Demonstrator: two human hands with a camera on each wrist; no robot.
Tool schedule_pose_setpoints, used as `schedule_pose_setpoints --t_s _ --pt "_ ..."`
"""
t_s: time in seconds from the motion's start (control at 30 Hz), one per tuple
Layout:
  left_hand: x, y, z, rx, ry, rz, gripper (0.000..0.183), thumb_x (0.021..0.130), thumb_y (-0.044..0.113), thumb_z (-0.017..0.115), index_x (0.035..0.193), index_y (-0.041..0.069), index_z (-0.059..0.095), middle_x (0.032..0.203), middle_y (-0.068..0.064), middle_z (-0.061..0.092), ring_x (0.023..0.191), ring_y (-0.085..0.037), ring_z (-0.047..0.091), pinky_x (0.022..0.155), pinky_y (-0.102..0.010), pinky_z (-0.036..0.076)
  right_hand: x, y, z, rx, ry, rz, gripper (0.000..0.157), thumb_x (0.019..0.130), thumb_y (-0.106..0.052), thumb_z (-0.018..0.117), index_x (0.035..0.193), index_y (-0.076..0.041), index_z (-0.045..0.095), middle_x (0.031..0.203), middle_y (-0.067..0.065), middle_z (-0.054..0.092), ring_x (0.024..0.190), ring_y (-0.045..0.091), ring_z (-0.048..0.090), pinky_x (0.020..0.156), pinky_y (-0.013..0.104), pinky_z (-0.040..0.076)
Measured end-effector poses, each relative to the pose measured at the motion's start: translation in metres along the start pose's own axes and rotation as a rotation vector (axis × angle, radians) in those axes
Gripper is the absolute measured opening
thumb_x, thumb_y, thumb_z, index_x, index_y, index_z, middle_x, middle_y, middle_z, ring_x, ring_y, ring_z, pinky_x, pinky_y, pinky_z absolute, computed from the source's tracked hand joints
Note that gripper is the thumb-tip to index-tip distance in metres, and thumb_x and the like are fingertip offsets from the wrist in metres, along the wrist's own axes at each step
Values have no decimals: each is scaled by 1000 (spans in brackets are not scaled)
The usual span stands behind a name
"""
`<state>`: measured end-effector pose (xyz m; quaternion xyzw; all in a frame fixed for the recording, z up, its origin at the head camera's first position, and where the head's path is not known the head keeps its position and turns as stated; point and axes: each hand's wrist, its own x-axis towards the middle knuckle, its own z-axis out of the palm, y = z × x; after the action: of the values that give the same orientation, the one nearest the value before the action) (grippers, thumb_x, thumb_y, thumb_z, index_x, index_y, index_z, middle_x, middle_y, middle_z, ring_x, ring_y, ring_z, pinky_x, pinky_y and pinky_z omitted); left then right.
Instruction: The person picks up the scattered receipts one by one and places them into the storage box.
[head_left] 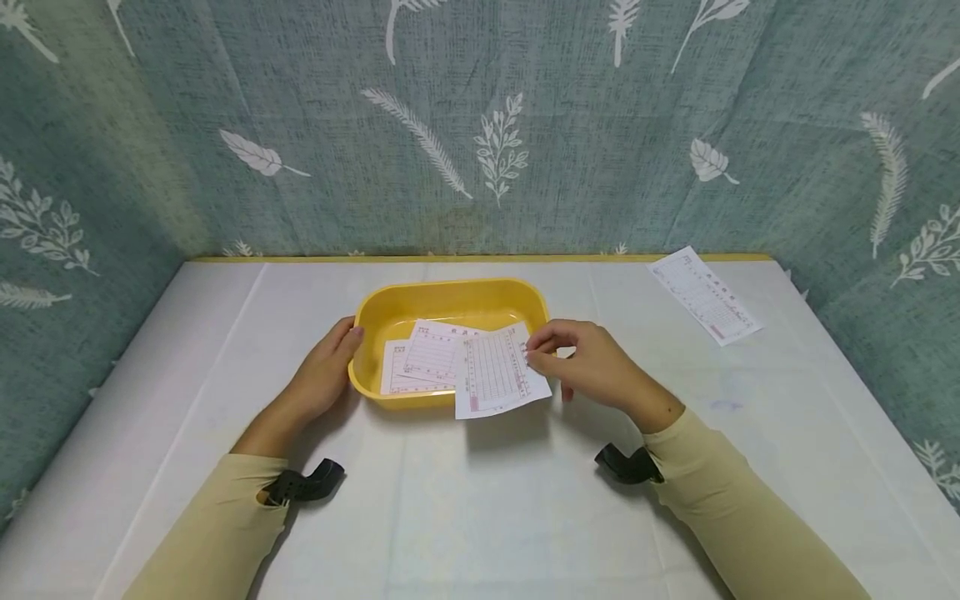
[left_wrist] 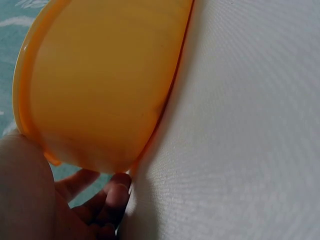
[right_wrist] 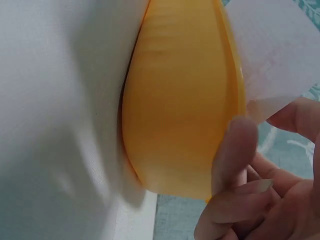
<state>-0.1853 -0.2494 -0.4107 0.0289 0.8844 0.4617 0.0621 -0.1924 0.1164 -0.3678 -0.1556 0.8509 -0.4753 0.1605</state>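
A yellow plastic basin stands on the white-covered table. At its left end my left hand holds the rim, thumb on the edge and fingers along the outside wall; the left wrist view shows the fingers under that end. My right hand pinches a printed paper slip by its right edge. This slip is tilted over the basin's front right rim. Behind it, printed slips lie overlapping inside the basin. In the right wrist view, fingers are close beside the basin's wall.
Another printed slip lies at the table's back right, reaching over the yellow back edge. A green leaf-patterned cloth hangs behind and along both sides of the table.
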Motion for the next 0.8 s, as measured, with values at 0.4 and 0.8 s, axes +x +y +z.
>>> schedule_pose_setpoints --t_s 0.4,0.8 --pt "1 0 0 19 2 -22 59 108 49 26 152 11 34 155 -18 40 146 -36 32 122 -60 19 -1 0 5 -35 -72 -15 26 92 -17 67 117 -12 67 116 13 64 53 25 59 53 31 50" --pt "2 0 0 22 4 -18 58 108 48 26 152 10 35 154 -18 41 145 -37 33 121 -60 20 -1 2 10 -52 -107 -103 13 96 -9 61 106 -10 69 104 11 65 63 19 55 53 28 53"
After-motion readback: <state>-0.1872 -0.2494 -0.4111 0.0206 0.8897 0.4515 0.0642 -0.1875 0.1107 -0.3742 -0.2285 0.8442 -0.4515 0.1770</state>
